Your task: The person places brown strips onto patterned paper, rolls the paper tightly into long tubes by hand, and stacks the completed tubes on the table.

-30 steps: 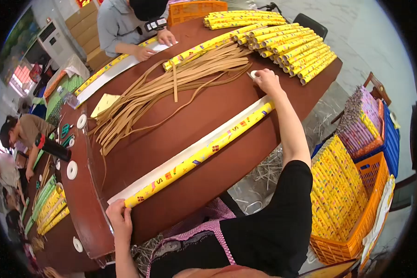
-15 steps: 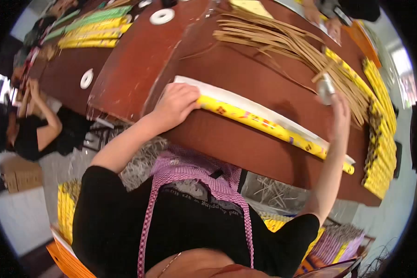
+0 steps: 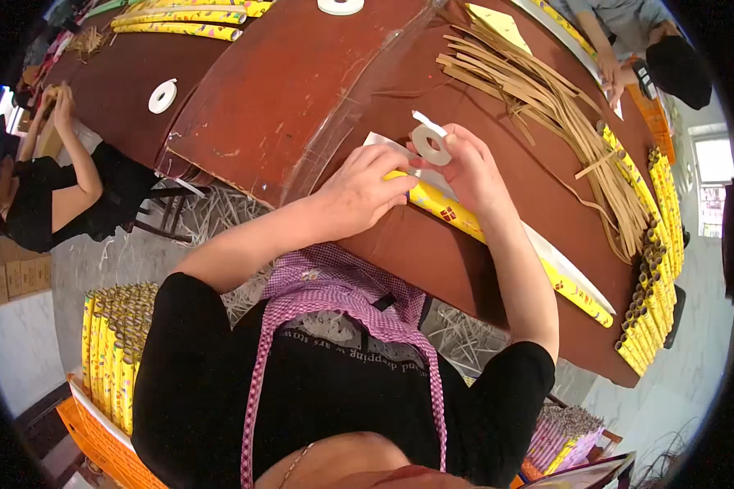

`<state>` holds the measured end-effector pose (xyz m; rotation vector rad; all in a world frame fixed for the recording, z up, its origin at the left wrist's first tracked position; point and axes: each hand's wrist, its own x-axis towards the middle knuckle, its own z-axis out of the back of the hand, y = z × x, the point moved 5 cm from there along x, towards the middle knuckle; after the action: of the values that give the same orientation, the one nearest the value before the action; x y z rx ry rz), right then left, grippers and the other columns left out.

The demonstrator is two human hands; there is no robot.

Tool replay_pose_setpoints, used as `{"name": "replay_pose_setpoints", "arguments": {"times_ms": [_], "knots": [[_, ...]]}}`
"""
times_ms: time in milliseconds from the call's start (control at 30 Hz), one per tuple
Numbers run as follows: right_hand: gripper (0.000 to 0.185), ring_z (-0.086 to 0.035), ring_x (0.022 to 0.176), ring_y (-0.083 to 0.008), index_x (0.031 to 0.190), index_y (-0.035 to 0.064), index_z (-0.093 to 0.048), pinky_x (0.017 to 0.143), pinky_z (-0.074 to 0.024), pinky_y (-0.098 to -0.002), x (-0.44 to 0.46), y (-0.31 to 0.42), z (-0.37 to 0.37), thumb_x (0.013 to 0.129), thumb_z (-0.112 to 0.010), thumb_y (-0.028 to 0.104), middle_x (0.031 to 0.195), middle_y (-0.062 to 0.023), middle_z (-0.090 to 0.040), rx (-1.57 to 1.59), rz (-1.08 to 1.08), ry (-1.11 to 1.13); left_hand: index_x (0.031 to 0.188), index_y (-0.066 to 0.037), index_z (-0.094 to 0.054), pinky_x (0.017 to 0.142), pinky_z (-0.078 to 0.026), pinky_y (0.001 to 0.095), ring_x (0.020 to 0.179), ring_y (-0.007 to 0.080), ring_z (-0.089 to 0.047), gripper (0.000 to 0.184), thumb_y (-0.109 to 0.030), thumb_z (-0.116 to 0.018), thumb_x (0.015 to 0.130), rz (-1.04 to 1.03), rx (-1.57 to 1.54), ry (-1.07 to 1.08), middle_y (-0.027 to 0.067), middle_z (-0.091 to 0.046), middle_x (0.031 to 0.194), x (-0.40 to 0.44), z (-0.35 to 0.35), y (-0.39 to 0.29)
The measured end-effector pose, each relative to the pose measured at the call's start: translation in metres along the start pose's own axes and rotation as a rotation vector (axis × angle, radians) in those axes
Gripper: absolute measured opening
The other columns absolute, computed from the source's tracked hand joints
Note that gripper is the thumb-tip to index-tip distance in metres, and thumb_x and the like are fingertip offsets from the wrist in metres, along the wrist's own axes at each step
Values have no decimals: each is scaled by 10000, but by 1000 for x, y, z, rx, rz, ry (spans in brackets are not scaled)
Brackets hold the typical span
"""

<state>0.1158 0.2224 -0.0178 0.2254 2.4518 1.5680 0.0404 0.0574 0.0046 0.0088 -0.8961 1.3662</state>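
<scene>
My left hand has its fingers wrapped over the left end of a yellow patterned paper roll, which lies slantwise near the table's front edge. Along the roll's far side runs a white paper edge. Just right of that hand, my right hand grips a white tape roll above the paper, with a short loose tape end sticking up from it. Part of the paper roll is hidden under my right forearm.
Brown strips lie across the table. Yellow rolls are stacked at the right. Another tape roll lies at the left. Co-workers' hands show at the upper right and left. An orange crate stands lower left.
My right hand has brought the tape roll leftward, close to my left hand. The camera view has turned and shifted. My left hand stays at the paper roll's left end.
</scene>
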Motion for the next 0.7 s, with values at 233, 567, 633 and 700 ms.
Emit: {"name": "replay_pose_setpoints", "arguments": {"times_ms": [233, 567, 633, 700], "knots": [[264, -573, 1229, -268, 1104, -25, -594, 1033, -482, -457, -5, 7, -10, 973, -555, 200, 1299, -168, -594, -122, -26, -56, 1060, -20, -662, 922, -458, 393, 1058, 266, -589, 191, -84, -667, 880, 216, -169, -22, 91, -635, 1054, 5, 30, 36], [182, -548, 1212, -215, 970, 8, -669, 1049, -477, -406, -7, 9, -13, 908, -677, 179, 1360, -108, -512, -289, 3, 52, 1055, 35, -676, 748, -519, 285, 839, 106, -616, 249, -189, -661, 948, 671, -747, -94, 53, -677, 947, 26, 20, 59], [195, -541, 1216, -211, 975, 15, -678, 1051, -476, -403, -8, 9, -12, 897, -697, 192, 1354, -98, -501, -308, 9, 60, 1073, 19, -644, 762, -507, 239, 867, 74, -601, 200, -154, -635, 973, 634, -673, 79, 7, -659, 938, 32, 21, 57], [250, -531, 1221, -208, 1010, 13, -689, 1039, -485, -392, -8, 11, -11, 871, -734, 216, 1353, -88, -480, -379, 38, 57, 1043, 12, -640, 749, -503, 231, 852, 65, -593, 177, -150, -634, 973, 660, -680, 89, -1, -653, 922, 36, 25, 55]]}}
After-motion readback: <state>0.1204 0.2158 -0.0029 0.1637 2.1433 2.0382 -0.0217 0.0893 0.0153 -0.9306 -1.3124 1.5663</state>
